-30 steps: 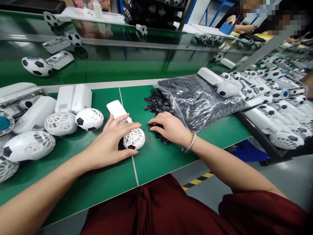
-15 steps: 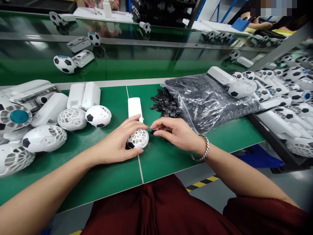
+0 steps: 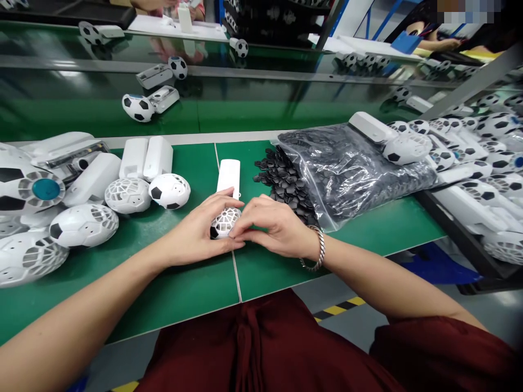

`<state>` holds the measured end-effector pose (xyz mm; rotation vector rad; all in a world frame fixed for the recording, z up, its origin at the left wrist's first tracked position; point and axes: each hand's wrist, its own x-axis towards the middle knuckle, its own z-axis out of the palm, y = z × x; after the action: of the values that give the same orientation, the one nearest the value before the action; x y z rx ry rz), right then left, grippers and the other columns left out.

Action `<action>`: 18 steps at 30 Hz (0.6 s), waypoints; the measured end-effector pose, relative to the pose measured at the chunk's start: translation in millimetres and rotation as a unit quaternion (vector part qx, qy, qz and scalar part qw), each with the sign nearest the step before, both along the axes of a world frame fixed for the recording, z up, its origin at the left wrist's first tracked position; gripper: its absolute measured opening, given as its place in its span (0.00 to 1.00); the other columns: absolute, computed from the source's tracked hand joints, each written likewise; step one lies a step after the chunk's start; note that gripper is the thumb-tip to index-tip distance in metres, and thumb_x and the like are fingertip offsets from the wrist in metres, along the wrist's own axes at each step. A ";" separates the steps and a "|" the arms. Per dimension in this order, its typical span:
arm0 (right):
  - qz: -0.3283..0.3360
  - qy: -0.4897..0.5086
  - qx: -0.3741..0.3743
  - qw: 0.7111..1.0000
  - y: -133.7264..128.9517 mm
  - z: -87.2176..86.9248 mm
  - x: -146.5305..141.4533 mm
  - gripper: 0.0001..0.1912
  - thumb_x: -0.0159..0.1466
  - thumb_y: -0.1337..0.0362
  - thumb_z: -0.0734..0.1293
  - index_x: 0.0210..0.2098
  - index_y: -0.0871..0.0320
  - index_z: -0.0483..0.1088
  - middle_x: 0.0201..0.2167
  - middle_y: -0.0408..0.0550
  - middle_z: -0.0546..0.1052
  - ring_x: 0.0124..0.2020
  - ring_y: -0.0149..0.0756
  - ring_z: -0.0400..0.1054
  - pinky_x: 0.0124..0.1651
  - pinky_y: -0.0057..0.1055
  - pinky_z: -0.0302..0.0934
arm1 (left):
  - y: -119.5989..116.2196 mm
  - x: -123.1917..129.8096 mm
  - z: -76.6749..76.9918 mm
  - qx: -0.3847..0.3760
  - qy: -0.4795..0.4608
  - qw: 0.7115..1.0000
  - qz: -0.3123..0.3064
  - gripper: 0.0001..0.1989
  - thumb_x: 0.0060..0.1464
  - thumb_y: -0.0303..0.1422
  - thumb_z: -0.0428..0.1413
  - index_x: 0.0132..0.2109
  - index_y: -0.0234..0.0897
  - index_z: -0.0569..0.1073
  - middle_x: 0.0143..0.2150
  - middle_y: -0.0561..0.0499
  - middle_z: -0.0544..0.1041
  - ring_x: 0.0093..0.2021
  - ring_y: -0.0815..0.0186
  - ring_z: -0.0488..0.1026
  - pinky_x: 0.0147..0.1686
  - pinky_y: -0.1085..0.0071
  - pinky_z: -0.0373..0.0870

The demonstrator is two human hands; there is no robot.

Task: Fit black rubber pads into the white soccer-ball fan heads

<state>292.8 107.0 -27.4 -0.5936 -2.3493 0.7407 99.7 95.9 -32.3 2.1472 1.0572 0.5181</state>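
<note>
A white football-patterned housing (image 3: 224,222) with an openwork face lies on the green table at the centre, its white flat arm (image 3: 229,177) pointing away from me. Around its left side my left hand (image 3: 200,230) is wrapped, thumb near the front edge and fingers over the back. My right hand (image 3: 272,224) is pinched at the housing's right edge; whatever is between its fingertips is hidden. Small black pieces (image 3: 286,179) spill from a clear plastic bag (image 3: 351,169) just behind my right hand.
Several white football-patterned units (image 3: 84,225) crowd the table's left side. More units (image 3: 469,204) fill a black tray (image 3: 461,234) at the right. Beyond a pale ledge, other units (image 3: 139,107) lie on a green belt (image 3: 229,109). People's arms show at the far side.
My right hand has moved left onto the housing's right edge; a black piece seen at its fingertips before is now hidden. Units on the belt's near side have shifted right.
</note>
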 end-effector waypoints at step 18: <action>-0.078 0.062 -0.303 0.948 -4.0 -2.7 -9.2 0.09 0.53 0.72 0.68 0.30 0.59 0.63 0.27 0.39 0.68 0.28 0.24 0.63 0.34 0.24 0.62 | -1.3 -0.2 1.1 -0.035 -0.019 0.999 0.009 0.23 0.48 0.31 0.54 0.52 0.39 0.60 0.61 0.45 0.58 0.64 0.55 0.47 0.60 0.56 0.50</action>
<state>283.5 103.0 -30.0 -0.9433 -1.9139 1.3937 99.5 94.6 -31.2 2.0614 1.0589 0.5215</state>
